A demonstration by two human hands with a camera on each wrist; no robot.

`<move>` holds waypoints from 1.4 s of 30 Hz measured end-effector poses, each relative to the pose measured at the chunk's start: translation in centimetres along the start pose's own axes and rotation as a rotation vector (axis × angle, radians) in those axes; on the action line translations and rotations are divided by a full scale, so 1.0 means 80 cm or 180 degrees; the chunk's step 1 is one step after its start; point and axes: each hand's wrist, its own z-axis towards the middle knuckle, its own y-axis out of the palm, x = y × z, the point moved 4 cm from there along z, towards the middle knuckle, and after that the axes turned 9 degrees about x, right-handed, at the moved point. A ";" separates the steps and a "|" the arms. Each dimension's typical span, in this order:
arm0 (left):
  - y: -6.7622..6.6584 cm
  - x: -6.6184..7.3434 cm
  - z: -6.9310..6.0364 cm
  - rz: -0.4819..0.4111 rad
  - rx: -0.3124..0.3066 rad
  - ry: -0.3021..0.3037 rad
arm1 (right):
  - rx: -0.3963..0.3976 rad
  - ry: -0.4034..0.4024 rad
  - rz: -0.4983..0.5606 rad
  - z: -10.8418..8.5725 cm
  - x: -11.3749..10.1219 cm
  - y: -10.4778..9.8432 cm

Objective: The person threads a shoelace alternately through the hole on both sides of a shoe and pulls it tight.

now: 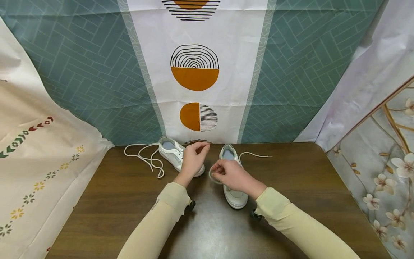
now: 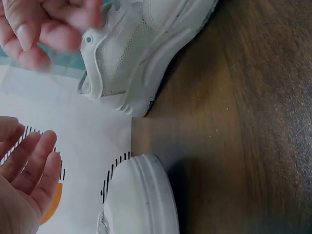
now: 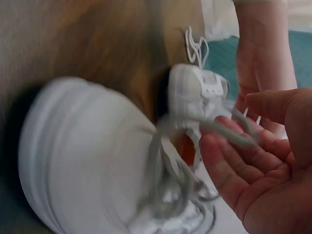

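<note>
Two white lace-up sneakers sit on the table. My right hand (image 1: 232, 175) is over the right sneaker (image 1: 237, 199). A blurred white shoelace (image 3: 229, 132) loops across its fingers in the right wrist view. Thumb and fingers are apart there, with the palm showing. My left hand (image 1: 193, 158) hovers above the left sneaker (image 1: 170, 155), hiding part of it. Its fingers (image 2: 34, 165) are loosely bent, with nothing seen between them in the left wrist view. The right sneaker's laced middle is mostly hidden by my right hand in the head view.
The brown wooden table (image 1: 129, 219) extends to a patterned cloth backdrop (image 1: 207, 82). A long loose lace (image 1: 142, 155) trails left of the left sneaker. Another lace end (image 1: 258, 155) stretches right from the right sneaker. Floral cloth (image 1: 385, 187) hangs at the right.
</note>
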 end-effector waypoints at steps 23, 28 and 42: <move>0.060 0.048 -0.093 0.1533 -0.1826 0.1216 | 0.1135 0.0788 -0.0602 0.004 0.135 -0.112; 0.066 0.051 -0.113 0.1970 -0.2130 0.1435 | 0.0883 0.1133 -0.0967 -0.013 0.189 -0.111; 0.003 0.026 -0.077 0.2631 -0.2349 0.0443 | 0.0615 0.1227 -0.1330 -0.024 0.223 -0.102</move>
